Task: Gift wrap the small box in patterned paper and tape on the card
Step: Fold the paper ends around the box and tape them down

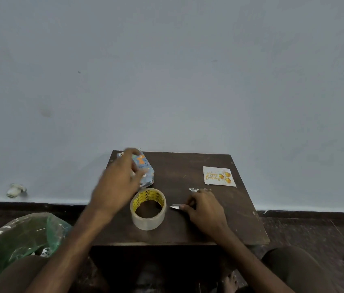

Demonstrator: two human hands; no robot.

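**Small box** (pixel 146 174): wrapped in blue patterned paper, at the table's far-left corner, close to the far edge.
**Table** (pixel 188 166): small, dark wood, set against the wall.
**Left hand** (pixel 118 182): laid over the box, blurred. I cannot tell whether the fingers clasp it or only touch it.
**Right hand** (pixel 205 211): fingers curled, thumb and forefinger pinching a short tape strip (pixel 174 206) low over mid-table.
**Tape roll** (pixel 148 208): lying flat, hole upward, just left of the strip and just nearer than the box.
**Spare tape bits** (pixel 199 189): on the wood just beyond the right hand.
**Card** (pixel 219 176): flat at far right, well apart from the box.

**Step, as I judge it:** the wrapping looks largely done, and the strip is ready for a last fold or for the card.
**Next move:** bring box and card together on the bare wood between them, keeping the strip from sticking to itself.
**Room:** the roll crowds the left hand's way back, and the box has little margin at its corner.
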